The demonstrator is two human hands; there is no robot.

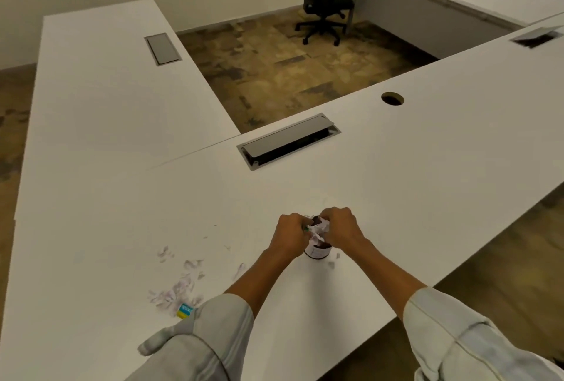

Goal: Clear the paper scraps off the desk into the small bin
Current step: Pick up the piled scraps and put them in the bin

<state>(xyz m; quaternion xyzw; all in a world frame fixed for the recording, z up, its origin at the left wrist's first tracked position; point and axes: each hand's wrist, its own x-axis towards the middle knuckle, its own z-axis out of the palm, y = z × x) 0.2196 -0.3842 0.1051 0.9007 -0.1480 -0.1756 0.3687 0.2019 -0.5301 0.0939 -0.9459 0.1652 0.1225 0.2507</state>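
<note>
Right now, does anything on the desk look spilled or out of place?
Yes. Torn paper scraps lie scattered on the white desk, left of the small bin, with a couple more bits just right of it. Both hands, left hand and right hand, are pressing crumpled paper into the bin.

Office, white desks point(100, 81), swivel chair point(323, 1), carpet tiles point(274, 69)
</note>
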